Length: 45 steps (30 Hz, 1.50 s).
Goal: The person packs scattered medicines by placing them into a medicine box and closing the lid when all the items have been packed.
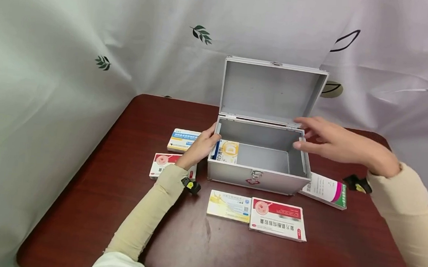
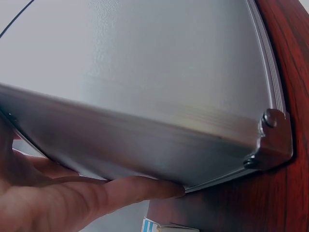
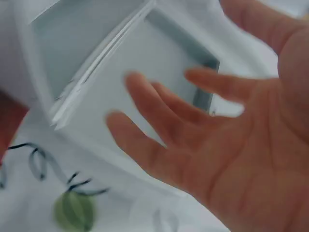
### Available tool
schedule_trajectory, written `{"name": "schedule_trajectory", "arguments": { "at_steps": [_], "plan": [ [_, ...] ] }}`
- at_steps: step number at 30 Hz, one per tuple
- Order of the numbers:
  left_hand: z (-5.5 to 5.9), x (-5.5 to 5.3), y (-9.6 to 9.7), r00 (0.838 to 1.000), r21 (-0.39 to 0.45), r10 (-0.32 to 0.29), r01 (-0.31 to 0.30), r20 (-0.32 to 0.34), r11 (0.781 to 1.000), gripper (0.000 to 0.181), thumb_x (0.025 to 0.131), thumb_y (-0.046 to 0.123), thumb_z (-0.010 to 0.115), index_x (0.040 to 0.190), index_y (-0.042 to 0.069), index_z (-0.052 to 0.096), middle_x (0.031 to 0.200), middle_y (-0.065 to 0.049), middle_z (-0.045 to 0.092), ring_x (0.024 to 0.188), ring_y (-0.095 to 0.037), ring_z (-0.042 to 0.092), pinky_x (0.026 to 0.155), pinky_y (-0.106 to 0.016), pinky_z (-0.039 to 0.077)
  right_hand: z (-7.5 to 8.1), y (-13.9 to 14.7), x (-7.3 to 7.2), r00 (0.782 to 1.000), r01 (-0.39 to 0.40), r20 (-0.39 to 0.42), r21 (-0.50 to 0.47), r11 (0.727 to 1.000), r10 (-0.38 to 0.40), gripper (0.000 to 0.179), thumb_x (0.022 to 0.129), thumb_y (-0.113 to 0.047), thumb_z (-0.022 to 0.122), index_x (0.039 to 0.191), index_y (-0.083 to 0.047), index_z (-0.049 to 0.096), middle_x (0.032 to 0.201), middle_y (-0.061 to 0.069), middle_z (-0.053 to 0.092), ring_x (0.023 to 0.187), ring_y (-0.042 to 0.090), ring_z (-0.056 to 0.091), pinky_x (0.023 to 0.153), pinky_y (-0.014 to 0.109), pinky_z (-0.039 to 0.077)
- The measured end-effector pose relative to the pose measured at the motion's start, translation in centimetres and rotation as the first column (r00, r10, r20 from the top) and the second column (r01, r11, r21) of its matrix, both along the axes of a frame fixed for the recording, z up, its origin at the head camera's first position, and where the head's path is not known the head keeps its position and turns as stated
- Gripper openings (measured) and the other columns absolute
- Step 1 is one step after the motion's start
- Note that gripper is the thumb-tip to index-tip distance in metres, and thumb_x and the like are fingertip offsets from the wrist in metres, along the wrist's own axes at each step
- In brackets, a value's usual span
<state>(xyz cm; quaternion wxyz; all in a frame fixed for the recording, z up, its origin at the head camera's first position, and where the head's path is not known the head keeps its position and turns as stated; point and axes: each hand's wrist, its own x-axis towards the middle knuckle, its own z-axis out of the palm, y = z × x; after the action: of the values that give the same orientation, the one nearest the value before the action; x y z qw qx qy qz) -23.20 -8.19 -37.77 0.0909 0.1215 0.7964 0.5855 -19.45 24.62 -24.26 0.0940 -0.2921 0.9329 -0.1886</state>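
Observation:
An aluminium case (image 1: pixel 229 172) with a red cross by its latch stands with its lid (image 1: pixel 274 92) raised. My left hand (image 1: pixel 200 147) grips the case's left wall at the rim; in the left wrist view a finger (image 2: pixel 140 189) lies along the metal edge. Inside, at the left end, is a yellow and white medicine box (image 1: pixel 229 151). Over the right rim my right hand (image 1: pixel 330 140) is held with fingers spread and nothing in them. The right wrist view shows its palm and loose, blurred fingers (image 3: pixel 154 106) in front of the case.
Left of the case lie a blue and white medicine box (image 1: pixel 181 139) and a red and white one (image 1: pixel 162 167). In front are a yellow and white box (image 1: pixel 229 206) and another red one (image 1: pixel 278 218). A green and purple box (image 1: pixel 326 190) lies at the right. Patterned curtain hangs behind.

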Motion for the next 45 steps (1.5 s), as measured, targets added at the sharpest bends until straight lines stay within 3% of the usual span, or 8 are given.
{"name": "schedule_trajectory", "arguments": {
  "at_steps": [3,6,13,21,30,35,41,45],
  "plan": [
    [0.1,0.0,0.0,1.0,0.002,-0.005,0.005,-0.012,1.0,0.056,0.097,0.017,0.035,0.148,0.016,0.012,0.152,-0.002,0.017,0.134,-0.011,0.022,0.11,-0.032,0.019,-2.1,2.6,0.4,0.993,0.107,-0.043,-0.073,0.992,-0.11,0.058,0.088,-0.03,0.061,0.137,-0.009,0.038,0.123,0.011,0.046,0.104,0.025,0.054,0.086,0.044,0.043],
    [0.1,0.0,0.0,1.0,-0.003,0.002,-0.002,-0.015,1.0,0.056,0.097,0.017,0.035,0.148,0.016,0.013,0.152,-0.002,0.017,0.133,-0.011,0.023,0.11,-0.032,0.02,-4.6,4.8,0.3,0.986,0.158,-0.052,-0.053,0.986,-0.161,0.056,0.088,-0.03,0.061,0.134,-0.004,0.041,0.121,0.017,0.046,0.103,0.032,0.053,0.083,0.049,0.042],
    [0.1,0.2,-0.1,1.0,0.004,-0.001,0.001,0.009,1.0,0.057,0.097,0.019,0.035,0.148,0.015,0.011,0.152,-0.004,0.015,0.132,-0.015,0.026,0.109,-0.035,0.021,-9.8,7.4,0.8,0.984,0.144,0.099,0.02,0.989,-0.146,0.071,0.081,-0.041,0.067,0.129,0.004,0.041,0.119,0.027,0.047,0.104,0.04,0.051,0.083,0.054,0.044],
    [0.1,0.2,0.0,1.0,0.003,0.024,-0.024,0.0,1.0,0.057,0.096,0.018,0.036,0.148,0.014,0.013,0.152,-0.003,0.016,0.135,-0.013,0.02,0.111,-0.033,0.018,-12.9,7.3,1.7,0.969,0.125,0.201,0.106,0.986,-0.144,0.105,0.062,-0.056,0.076,0.137,0.004,0.032,0.125,0.024,0.04,0.109,0.037,0.041,0.086,0.053,0.04],
    [0.0,0.2,0.1,1.0,0.033,0.01,-0.011,0.02,0.999,0.055,0.098,0.018,0.035,0.148,0.018,0.013,0.152,-0.004,0.018,0.133,-0.018,0.027,0.11,-0.035,0.02,-13.7,7.1,1.7,0.972,0.126,0.176,0.173,0.977,-0.156,0.095,0.064,-0.032,0.08,0.136,0.007,0.031,0.119,0.026,0.04,0.102,0.038,0.042,0.079,0.051,0.042],
    [0.0,0.5,0.0,1.0,0.042,0.018,-0.019,0.022,0.999,0.055,0.098,0.017,0.035,0.148,0.017,0.014,0.151,-0.006,0.02,0.13,-0.02,0.032,0.109,-0.036,0.022,-13.2,7.1,1.6,0.973,0.129,0.166,0.185,0.974,-0.16,0.094,0.065,-0.037,0.08,0.136,0.004,0.033,0.115,0.027,0.043,0.096,0.035,0.046,0.076,0.046,0.044],
    [-0.1,0.5,0.2,1.0,0.041,0.018,-0.018,-0.01,0.999,0.055,0.097,0.015,0.036,0.148,0.015,0.016,0.15,-0.005,0.023,0.131,-0.016,0.029,0.109,-0.033,0.022,-11.6,7.7,1.4,0.972,0.151,0.153,0.184,0.971,-0.18,0.092,0.064,-0.038,0.079,0.133,0.005,0.036,0.104,0.024,0.047,0.079,0.023,0.048,0.062,0.031,0.042],
    [-0.1,0.5,0.1,0.999,0.045,0.03,-0.029,-0.025,0.999,0.055,0.097,0.014,0.037,0.148,0.015,0.017,0.15,-0.005,0.024,0.132,-0.014,0.027,0.109,-0.033,0.022,-9.7,8.2,0.5,0.968,0.199,0.11,0.214,0.956,-0.226,0.098,0.065,-0.045,0.078,0.133,0.009,0.033,0.101,0.026,0.048,0.076,0.023,0.048,0.059,0.029,0.043]
  ]
}}
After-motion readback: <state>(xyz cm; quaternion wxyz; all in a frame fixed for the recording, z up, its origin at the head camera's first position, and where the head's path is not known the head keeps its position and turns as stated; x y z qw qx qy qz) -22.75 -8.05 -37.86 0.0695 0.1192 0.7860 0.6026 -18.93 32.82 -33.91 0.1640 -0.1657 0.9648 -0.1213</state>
